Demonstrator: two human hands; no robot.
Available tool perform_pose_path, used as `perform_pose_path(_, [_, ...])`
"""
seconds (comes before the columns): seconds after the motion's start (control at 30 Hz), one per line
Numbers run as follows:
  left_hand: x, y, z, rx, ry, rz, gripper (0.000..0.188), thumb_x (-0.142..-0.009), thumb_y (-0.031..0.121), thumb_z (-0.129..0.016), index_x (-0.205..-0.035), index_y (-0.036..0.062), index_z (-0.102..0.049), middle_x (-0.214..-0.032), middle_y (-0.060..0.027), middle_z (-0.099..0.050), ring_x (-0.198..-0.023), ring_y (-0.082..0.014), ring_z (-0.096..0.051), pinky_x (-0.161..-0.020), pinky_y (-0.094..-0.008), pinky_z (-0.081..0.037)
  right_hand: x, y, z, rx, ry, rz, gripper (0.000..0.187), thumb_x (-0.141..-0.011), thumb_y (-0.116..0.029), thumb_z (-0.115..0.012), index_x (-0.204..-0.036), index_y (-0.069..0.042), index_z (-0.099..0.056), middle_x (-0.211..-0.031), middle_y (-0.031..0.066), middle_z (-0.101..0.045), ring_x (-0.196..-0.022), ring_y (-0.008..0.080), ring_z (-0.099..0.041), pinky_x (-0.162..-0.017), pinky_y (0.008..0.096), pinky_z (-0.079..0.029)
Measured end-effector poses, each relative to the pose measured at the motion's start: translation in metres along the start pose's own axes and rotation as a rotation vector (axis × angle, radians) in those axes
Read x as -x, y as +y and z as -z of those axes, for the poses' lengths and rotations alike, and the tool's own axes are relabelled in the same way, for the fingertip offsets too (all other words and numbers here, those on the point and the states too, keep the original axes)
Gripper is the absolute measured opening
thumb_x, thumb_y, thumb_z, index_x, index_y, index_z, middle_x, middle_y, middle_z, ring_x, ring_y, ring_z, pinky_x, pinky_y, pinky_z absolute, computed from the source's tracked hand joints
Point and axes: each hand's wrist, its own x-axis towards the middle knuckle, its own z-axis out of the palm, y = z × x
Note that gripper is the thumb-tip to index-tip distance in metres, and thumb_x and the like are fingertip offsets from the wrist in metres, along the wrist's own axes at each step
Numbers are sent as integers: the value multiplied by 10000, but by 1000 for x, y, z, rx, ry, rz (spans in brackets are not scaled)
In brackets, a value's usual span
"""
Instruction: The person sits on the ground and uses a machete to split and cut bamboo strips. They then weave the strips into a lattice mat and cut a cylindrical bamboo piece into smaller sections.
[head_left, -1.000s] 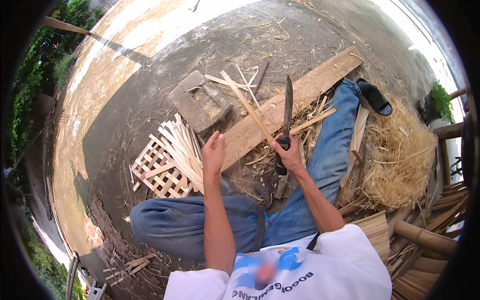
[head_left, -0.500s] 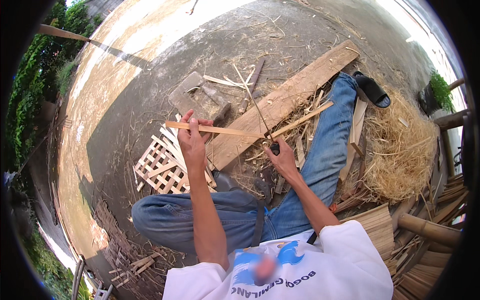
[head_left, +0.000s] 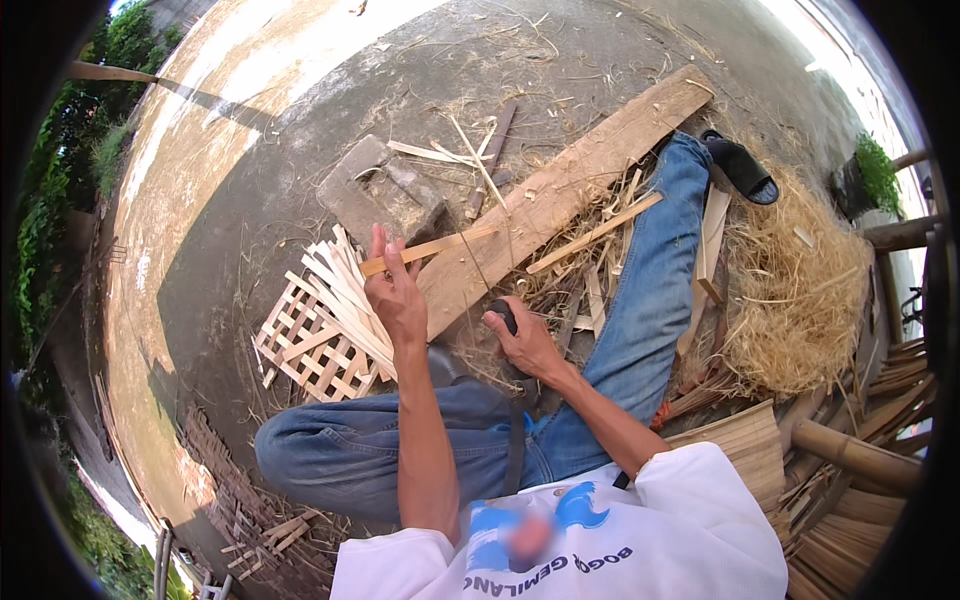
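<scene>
My left hand (head_left: 397, 300) is closed on a flat, pale brown bamboo strip (head_left: 440, 246), pinched between thumb and fingers. The strip's free end points right, over a long wooden plank (head_left: 590, 150). My right hand (head_left: 530, 348) wraps round the black handle of a knife (head_left: 503, 316). Its thin blade rises up and left from the fist, in front of the plank and apart from the strip. Beside my left hand, a fan of pale strips (head_left: 345, 285) lies against a woven bamboo lattice (head_left: 318, 350).
A concrete block (head_left: 365, 180) sits beyond my left hand. Another bamboo strip (head_left: 600, 232) rests on scraps near my outstretched jeans leg (head_left: 655, 270). A heap of fine shavings (head_left: 800, 290) and a black sandal (head_left: 742, 168) are at the right. Bamboo poles (head_left: 860, 455) stand lower right.
The knife has come away from the strip as my right hand moved left and nearer to me. The held strip's free end has shifted left and up.
</scene>
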Motion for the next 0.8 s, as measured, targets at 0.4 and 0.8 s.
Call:
perform_pose_path(0.4, [-16, -6, 13, 65, -7, 65, 531, -1097, 257, -434, -1582, 88, -295, -1605, -234, -281, -1303, -370, -550, -1020, -418, -542, -9, 5, -12, 155, 14, 286, 349, -996, -344, -628, -1079, -5, -624, -713, 162, -639, -632, 255, -635, -607, 399, -492])
perform_pose_path(0.8, [-21, 5, 2, 84, -20, 95, 507, -1108, 242, -392, -1584, 100, -292, -1357, -262, -576, -1225, -317, -617, -1023, -416, -534, -40, 71, 21, 81, 195, -219, 416, -1008, -417, -589, -1073, -6, -597, -703, 147, -633, -591, 234, -660, -575, 392, -507])
